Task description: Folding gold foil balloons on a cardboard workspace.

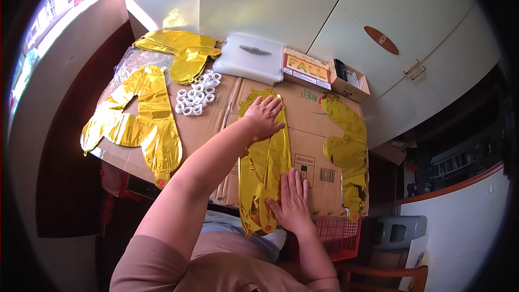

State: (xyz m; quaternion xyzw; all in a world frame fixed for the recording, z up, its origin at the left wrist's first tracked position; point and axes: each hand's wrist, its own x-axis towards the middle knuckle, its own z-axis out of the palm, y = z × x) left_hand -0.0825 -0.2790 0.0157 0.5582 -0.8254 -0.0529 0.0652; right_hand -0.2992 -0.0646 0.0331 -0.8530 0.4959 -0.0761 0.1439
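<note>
A flat, uninflated gold foil balloon (274, 151) lies lengthwise on the cardboard (311, 121) before me, its near end reaching past the table's front edge. My left hand (264, 118) rests palm down on its far part, fingers stretched out. Lower down, my right hand (291, 200) lies with straight fingers along the balloon's right edge, the thumb over the foil. Both hands are open and grasp nothing. To the left is another flat foil balloon (158, 113) with an opening in its middle. A curved foil balloon (351, 143) is at the right edge.
Folded gold foil balloons (181, 41) and bundled white rings (193, 98) are at the far left. Along the back stand a translucent plastic case (246, 59), a printed box (306, 67) and a small open carton (350, 87). A red basket (348, 240) is below the front edge.
</note>
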